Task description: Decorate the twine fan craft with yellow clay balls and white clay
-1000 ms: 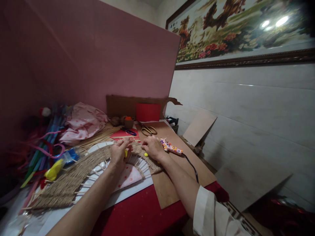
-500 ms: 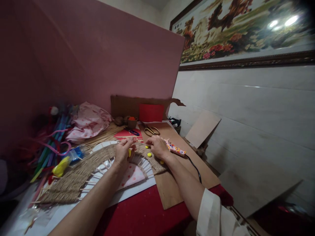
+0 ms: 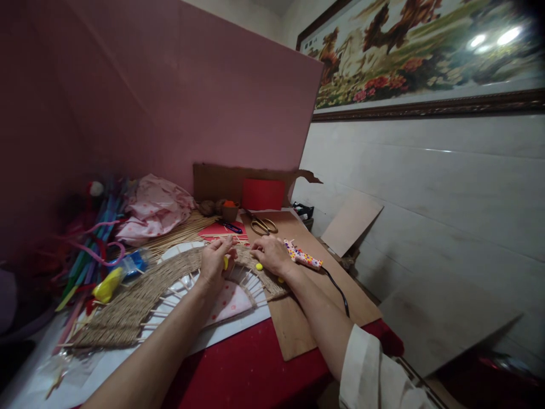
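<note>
A fan-shaped weave of jute twine on thin wooden sticks (image 3: 140, 295) lies across a white board (image 3: 230, 332) on the red table. My left hand (image 3: 215, 261) rests on the weave's top edge, fingers curled around a small yellow piece (image 3: 225, 262). My right hand (image 3: 272, 255) lies on the weave's right end, fingertips beside a small yellow ball (image 3: 259, 266). Another yellow ball (image 3: 280, 279) peeks out under my right wrist. A spotted glue gun (image 3: 303, 257) lies just right of that hand, its black cord trailing toward me.
Gold scissors (image 3: 261, 225) lie on the brown cardboard sheet (image 3: 298, 318) behind my hands. Pink spotted cloth (image 3: 153, 211), loose sticks, coloured pipe cleaners (image 3: 85, 250) and a yellow-blue packet (image 3: 114, 278) crowd the left. A red card (image 3: 263, 195) leans at the back. Boards lean on the right wall.
My hands have shifted slightly along the weave's top edge; the right hand drew back a little, uncovering the yellow ball. The view has drifted a bit to the left.
</note>
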### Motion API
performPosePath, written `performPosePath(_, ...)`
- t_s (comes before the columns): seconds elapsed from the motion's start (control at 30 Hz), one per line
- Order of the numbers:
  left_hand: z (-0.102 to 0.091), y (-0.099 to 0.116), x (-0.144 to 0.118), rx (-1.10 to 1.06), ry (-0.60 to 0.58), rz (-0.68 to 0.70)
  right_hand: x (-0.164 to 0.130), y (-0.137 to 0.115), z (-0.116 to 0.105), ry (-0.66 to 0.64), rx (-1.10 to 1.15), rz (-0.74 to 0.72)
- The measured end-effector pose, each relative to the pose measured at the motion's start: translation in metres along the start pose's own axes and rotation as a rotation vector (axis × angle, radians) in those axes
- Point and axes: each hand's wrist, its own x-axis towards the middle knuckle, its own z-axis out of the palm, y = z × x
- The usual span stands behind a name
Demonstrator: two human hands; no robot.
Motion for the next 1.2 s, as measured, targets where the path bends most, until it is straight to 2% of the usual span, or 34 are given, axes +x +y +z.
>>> performPosePath(0.23,0.001,0.002,-0.002,0.021,0.005,-0.001,0.002,-0.005,0.003,-0.007,-0.021,-0.003)
performPosePath(0.43,0.0,0.0,0.0,0.032,0.004,0.005,-0.001,0.004,-0.002,0.018,-0.01,-0.003)
performPosePath(0.77,0.0,-0.001,0.001,0.082,-0.003,0.028,-0.003,0.004,-0.004,0.006,-0.016,-0.082)
performPosePath(0.83,0.001,-0.006,0.001,0.256,-0.027,0.149,-0.003,0.006,-0.006,0.02,-0.023,-0.059)
performPosePath(0.87,0.001,-0.008,0.001,0.413,-0.043,0.245,-0.004,0.007,-0.007,0.027,-0.028,-0.045)
performPosePath(0.97,0.006,-0.014,-0.004,1.07,-0.096,0.496,-0.007,0.011,-0.009,0.028,-0.049,-0.007)
performPosePath(1.07,0.013,-0.015,-0.012,1.59,-0.151,0.476,-0.011,0.011,-0.01,0.011,-0.073,0.006)
performPosePath(1.13,0.017,-0.014,-0.015,1.753,-0.204,0.419,-0.012,0.01,-0.01,0.001,-0.086,0.007)
performPosePath(1.2,0.02,-0.013,-0.016,1.824,-0.257,0.399,-0.013,0.008,-0.01,-0.008,-0.098,0.005)
